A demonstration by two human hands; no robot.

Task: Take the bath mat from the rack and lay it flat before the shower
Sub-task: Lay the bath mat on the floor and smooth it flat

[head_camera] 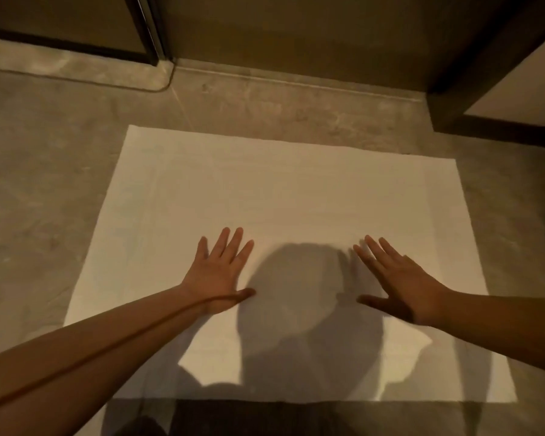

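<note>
A white rectangular cloth bath mat [280,196] is seen as matt and smooth, faintly creased near its left edge. The grey mottled stone-look floor [44,152] is shown with a dull, slightly uneven finish.

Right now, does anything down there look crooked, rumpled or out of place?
Nothing stands out. The bath mat lies spread flat on the floor, no visible corner folded, its far edge roughly parallel to the wall. Left hand and right hand rest on it, fingers straight.
</note>
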